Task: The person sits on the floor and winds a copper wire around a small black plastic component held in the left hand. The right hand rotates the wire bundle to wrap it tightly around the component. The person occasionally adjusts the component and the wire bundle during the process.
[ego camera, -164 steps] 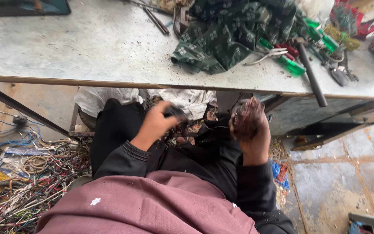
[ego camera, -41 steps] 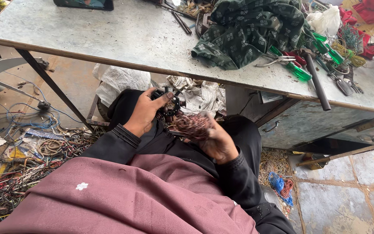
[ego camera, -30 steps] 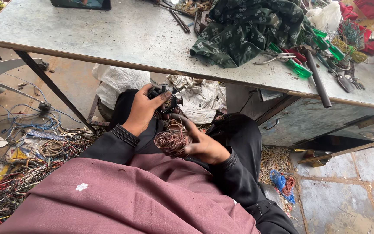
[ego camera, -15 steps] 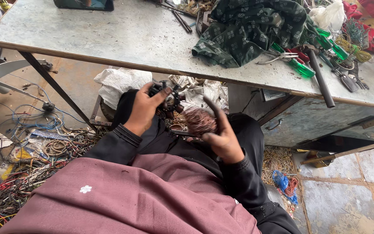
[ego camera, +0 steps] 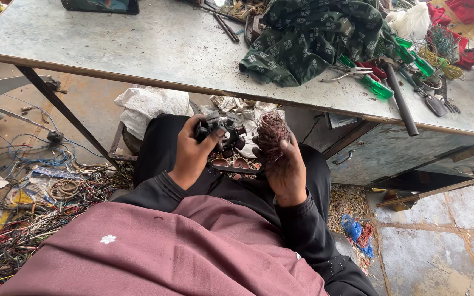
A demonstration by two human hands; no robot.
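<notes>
Sitting at mid-frame, just below the worktop (ego camera: 138,49) edge, the left hand (ego camera: 190,153) has its grip closed around a dark motor part (ego camera: 220,129), while the right hand (ego camera: 283,167) has its fingers wrapped round a tangled bundle of copper wire (ego camera: 271,131). The two things lie close together above the lap. That wire looks light and springy, apt to shed strands and prick, so it is best gripped low, around the bunched base. By contrast, the motor part seems rigid and heavier, with sharp edges; its solid outer body gives the surest hold.
</notes>
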